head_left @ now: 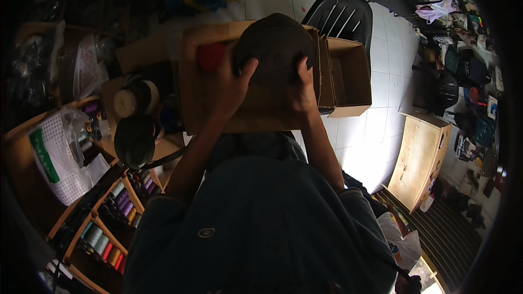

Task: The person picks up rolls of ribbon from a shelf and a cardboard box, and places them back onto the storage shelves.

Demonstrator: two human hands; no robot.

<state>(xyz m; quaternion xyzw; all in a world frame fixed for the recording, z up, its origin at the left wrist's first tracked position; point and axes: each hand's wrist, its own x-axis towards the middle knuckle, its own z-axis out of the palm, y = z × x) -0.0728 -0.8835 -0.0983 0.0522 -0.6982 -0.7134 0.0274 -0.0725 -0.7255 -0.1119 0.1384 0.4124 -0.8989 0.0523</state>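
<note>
Both of my hands hold a dark, rounded piece that looks like a cap (276, 41) up in front of me. My left hand (233, 88) grips its left edge, with the thumb on the near face. On the opposite edge my right hand (301, 96) does the same, thumb pointing up. The fingers of both hands are hidden behind the cap. Beneath it is an open cardboard box (204, 114). A round red thing (210, 57), too dim to name, sits in the box just left of my left hand.
A smaller open cardboard box (348, 76) stands at the right, near a black slatted chair (346, 19). To the left are rolls of webbing (126, 102), a dark rounded item with a strap (135, 141), and shelves of thread spools (98, 239). A wooden cabinet (417, 158) stands farther right.
</note>
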